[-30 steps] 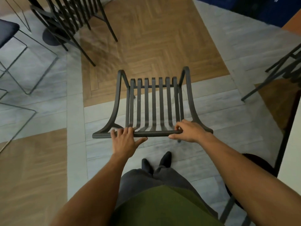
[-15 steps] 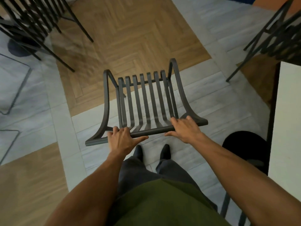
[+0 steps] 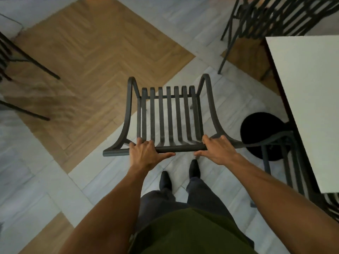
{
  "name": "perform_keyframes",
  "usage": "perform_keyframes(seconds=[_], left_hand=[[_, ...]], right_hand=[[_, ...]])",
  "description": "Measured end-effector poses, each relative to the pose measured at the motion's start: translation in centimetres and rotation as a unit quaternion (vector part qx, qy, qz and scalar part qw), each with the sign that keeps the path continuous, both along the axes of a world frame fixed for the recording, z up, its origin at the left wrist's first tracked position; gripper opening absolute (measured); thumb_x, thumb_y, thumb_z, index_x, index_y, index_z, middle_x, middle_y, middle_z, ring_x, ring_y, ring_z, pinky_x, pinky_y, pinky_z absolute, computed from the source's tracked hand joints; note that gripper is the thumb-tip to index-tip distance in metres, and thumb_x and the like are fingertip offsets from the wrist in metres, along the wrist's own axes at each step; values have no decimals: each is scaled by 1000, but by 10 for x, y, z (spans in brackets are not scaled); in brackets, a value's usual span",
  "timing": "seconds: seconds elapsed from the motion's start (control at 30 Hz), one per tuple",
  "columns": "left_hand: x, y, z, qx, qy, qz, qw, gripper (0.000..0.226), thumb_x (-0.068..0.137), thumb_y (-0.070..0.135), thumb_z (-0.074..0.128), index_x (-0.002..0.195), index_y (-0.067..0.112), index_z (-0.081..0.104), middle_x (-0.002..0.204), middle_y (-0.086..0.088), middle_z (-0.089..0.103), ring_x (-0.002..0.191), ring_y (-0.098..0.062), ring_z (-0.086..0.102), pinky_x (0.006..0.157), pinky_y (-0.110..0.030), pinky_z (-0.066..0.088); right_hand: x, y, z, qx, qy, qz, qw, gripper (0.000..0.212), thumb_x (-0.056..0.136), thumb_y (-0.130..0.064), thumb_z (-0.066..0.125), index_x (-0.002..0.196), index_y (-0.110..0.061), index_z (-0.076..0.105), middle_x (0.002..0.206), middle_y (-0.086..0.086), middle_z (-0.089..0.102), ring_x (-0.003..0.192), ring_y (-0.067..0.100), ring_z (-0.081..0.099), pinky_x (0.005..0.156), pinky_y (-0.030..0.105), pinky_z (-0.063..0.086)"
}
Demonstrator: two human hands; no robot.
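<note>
Slatted metal chair (image 3: 170,114) nearer table (image 3: 308,98), hands (image 3: 145,154) gripping rail (image 3: 183,149)

The floor (image 3: 55,171) is pale grey planks with inset panels of tan herringbone wood (image 3: 88,57), the largest far left. A round black pedestal base (image 3: 260,132) sits on the floor at right. Thin black chair legs (image 3: 223,55) stand far right. Two black shoes (image 3: 165,180) stand near. A dark slatted metal chair (image 3: 170,116) is over the grey planks; whether its feet touch is unclear.
</note>
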State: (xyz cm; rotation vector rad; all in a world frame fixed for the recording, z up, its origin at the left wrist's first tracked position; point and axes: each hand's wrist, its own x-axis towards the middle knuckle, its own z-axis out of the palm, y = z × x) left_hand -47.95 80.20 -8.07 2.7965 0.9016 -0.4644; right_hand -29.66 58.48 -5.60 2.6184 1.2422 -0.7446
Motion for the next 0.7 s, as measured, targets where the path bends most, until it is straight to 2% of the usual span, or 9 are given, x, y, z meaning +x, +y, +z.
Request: perform_keyframes(seconds=[0.27,0.4,0.57,0.7], left_hand=[[-5,7,2,7,-4,-128,992,110,56,109,12,105,27,66,111,-6,66,112,-28,52,102,-53,36],[-9,8,2,6,-1,-177,984,112,58,109,13,111,27,67,113,-6,67,115,-29,51,103,-54,36],[-22,11,3,12,31,-244,969,114,57,109,11,115,26,66,115,-6,67,117,-31,50,104,-56,35],[-35,13,-4,13,54,-294,954,117,57,109,11,120,26,65,122,-8,66,122,-33,49,106,-57,33]], right_hand=[[-61,-32,-3,-20,-17,-98,995,72,84,-81,33,119,-19,42,107,6,69,95,27,64,95,45,38],[-89,-41,-6,-15,-12,-156,988,77,84,-82,33,124,-17,42,112,6,68,101,27,64,101,48,36],[-139,-51,-11,-16,-11,-210,977,79,82,-84,31,121,-16,42,100,7,70,92,29,65,102,51,36],[-180,-54,-17,-20,-3,-260,965,79,82,-84,32,123,-17,43,100,7,69,95,30,64,102,52,37]])
